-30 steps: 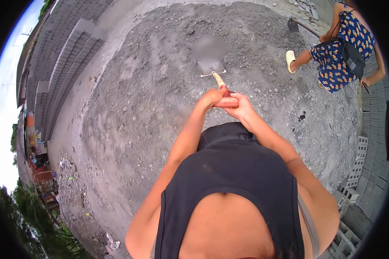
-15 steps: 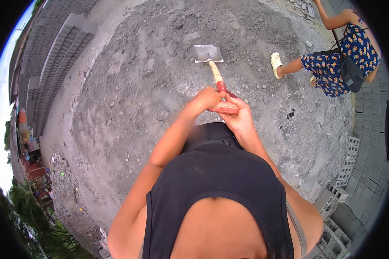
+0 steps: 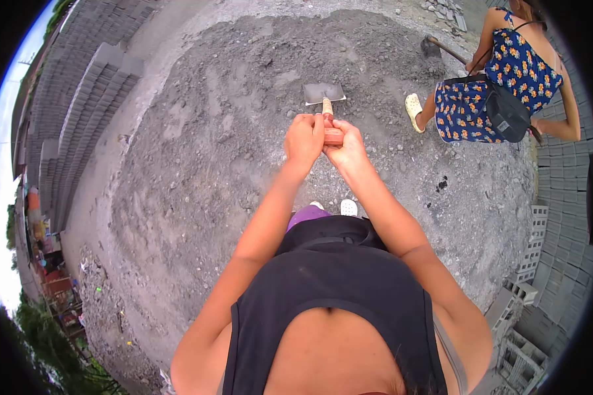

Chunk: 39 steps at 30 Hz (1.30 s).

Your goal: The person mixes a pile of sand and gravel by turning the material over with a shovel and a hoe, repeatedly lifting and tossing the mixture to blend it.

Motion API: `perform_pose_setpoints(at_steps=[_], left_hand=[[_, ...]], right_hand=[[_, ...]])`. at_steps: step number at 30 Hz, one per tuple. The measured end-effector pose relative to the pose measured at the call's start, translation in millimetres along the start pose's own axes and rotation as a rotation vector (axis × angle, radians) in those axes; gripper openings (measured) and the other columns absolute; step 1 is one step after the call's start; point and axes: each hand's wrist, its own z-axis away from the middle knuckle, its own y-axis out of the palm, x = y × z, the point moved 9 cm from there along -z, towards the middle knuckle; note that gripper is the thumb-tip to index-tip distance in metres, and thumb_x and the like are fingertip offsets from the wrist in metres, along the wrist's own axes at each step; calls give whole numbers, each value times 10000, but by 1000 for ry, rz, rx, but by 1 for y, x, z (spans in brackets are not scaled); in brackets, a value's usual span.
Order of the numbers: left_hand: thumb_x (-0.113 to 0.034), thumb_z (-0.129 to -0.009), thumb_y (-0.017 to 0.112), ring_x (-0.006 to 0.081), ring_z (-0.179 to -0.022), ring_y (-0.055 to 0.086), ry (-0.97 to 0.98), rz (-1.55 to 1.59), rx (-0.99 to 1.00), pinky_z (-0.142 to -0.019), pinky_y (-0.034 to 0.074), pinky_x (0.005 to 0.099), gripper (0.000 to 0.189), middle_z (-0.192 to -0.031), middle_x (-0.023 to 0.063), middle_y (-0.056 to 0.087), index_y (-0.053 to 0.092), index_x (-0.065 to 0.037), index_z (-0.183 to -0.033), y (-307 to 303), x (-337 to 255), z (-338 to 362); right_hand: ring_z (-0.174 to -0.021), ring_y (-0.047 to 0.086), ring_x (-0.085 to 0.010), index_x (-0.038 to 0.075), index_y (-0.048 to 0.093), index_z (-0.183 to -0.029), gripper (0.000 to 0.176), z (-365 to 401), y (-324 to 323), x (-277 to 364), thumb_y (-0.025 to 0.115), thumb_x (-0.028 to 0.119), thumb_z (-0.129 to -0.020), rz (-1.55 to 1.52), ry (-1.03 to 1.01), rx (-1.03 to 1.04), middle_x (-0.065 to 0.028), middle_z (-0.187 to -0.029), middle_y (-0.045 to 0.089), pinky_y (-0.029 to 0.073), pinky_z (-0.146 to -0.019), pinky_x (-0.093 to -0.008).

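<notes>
A shovel (image 3: 328,107) points away from me, its flat grey metal blade resting on the gravelly grey ground. Its short shaft is pale near the blade and red toward me, ending in a red handle grip. My left hand (image 3: 304,141) is closed at the left side of the red handle. On the other side, my right hand (image 3: 346,142) wraps the right end of the grip. The two hands are close together, and part of the handle is hidden by the fingers.
To the right, a person in a floral dress (image 3: 527,66) with a black bag holds a long-handled tool (image 3: 449,50). Stacked grey blocks (image 3: 99,99) line the left; hollow blocks (image 3: 534,240) and more stacks stand right. My light shoes (image 3: 348,208) are on the gravel.
Both my hands have moved forward with the shovel handle, away from my body, and my shoes now show. The other person has shifted left and bent, and their tool has come into view.
</notes>
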Motion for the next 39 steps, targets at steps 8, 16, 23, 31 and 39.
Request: perform_pose_setpoints(at_steps=[8, 16, 23, 31, 39], left_hand=[[-311, -766, 522, 322, -538, 597, -49, -64, 88, -531, 479, 417, 339, -587, 144, 597, 653, -49, -596, 1, 31, 4], [-206, -725, 591, 303, -558, 595, 64, 51, -2, -519, 471, 403, 270, -590, 136, 579, 575, -24, -526, -14, 70, 35], [-105, -698, 585, 299, -560, 584, -1, 268, -179, -517, 470, 370, 122, -611, 120, 568, 557, -22, -613, -40, 106, 31], [-47, -665, 555, 285, -454, 464, 175, 249, -186, -424, 385, 380, 175, -536, 111, 457, 425, -33, -549, -29, 90, -2], [-67, -657, 568, 270, -468, 454, 116, 286, -129, -437, 377, 370, 174, -542, 92, 445, 430, -46, -553, -28, 86, -57]], right_hand=[[-686, 586, -183, -5, 546, -926, 176, 3, -11, -29, 449, 112, -837, -80, -13, -15, -93, -791, 595, 497, -690, -343], [-600, 550, -161, 12, 521, -894, 187, -22, -53, -79, 424, 155, -822, -101, 49, 179, -58, -685, 568, 453, -601, -315], [-710, 555, -185, 53, 533, -870, 196, 15, -7, -102, 434, 216, -825, 191, 36, -330, -80, -799, 581, 449, -662, -323], [-868, 566, -206, 90, 575, -915, 274, -14, -18, -89, 471, 304, -779, 146, 114, -444, -72, -888, 597, 440, -773, -349], [-824, 540, -161, 112, 529, -818, 200, -23, 43, -71, 482, 302, -777, 137, 183, -329, -32, -819, 560, 428, -751, -326]])
